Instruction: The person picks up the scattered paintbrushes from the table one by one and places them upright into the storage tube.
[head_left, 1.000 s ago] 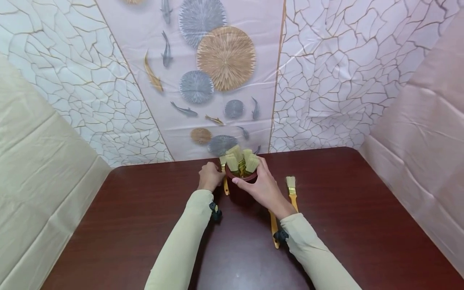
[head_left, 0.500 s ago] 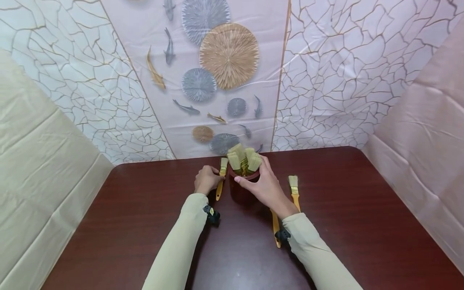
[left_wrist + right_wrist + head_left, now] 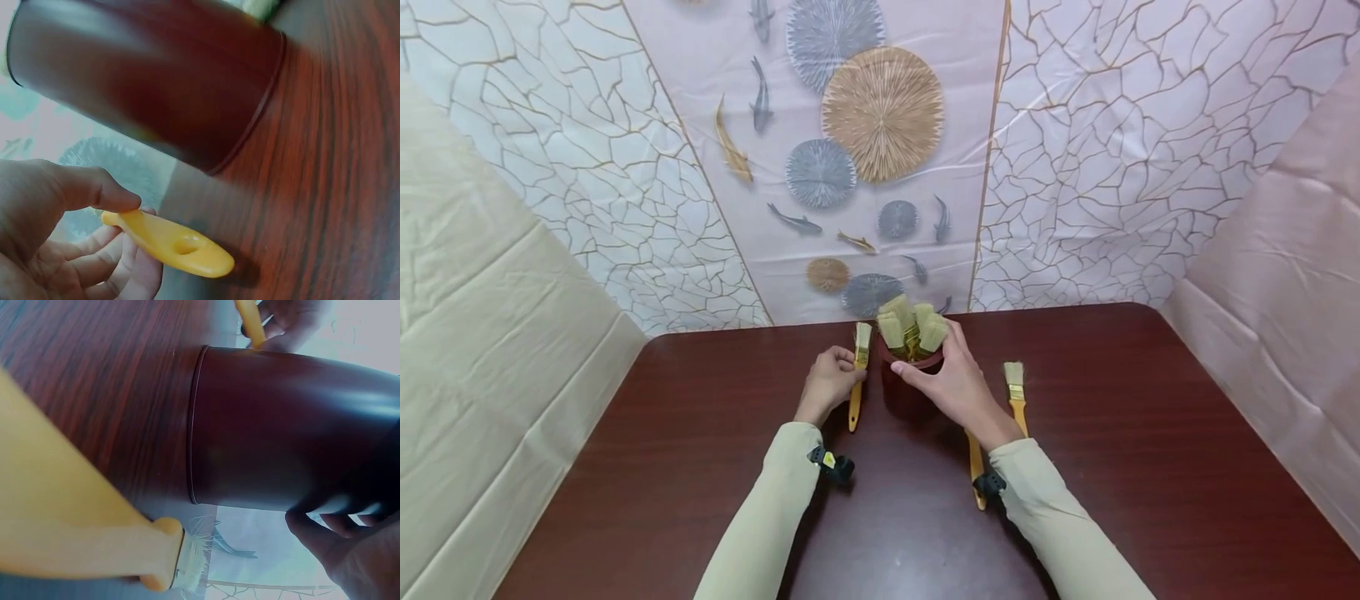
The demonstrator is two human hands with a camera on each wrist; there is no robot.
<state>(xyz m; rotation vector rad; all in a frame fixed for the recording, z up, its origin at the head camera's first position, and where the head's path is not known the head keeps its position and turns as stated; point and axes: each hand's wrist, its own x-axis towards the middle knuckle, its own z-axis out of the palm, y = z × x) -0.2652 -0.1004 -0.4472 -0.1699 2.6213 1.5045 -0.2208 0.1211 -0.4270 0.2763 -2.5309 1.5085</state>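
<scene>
Left hand (image 3: 829, 382): thumb and fingers pinch a paintbrush (image 3: 855, 402), yellow handle, bristles up, just left of the dark red cup (image 3: 906, 396). Right hand (image 3: 957, 383): curled round cup; far fingers partly hidden. Brushes in cup (image 3: 892, 330): handles concealed. Right forearm (image 3: 1051, 508) partly covers one loose brush (image 3: 1015, 388); another's bristles obscured; its handle (image 3: 976, 462) visible.

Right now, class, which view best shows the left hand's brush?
The head view: the brush shows from bristles to handle. The left wrist view has only the handle, close up; the right wrist view, a bit of handle at its top edge.
</scene>
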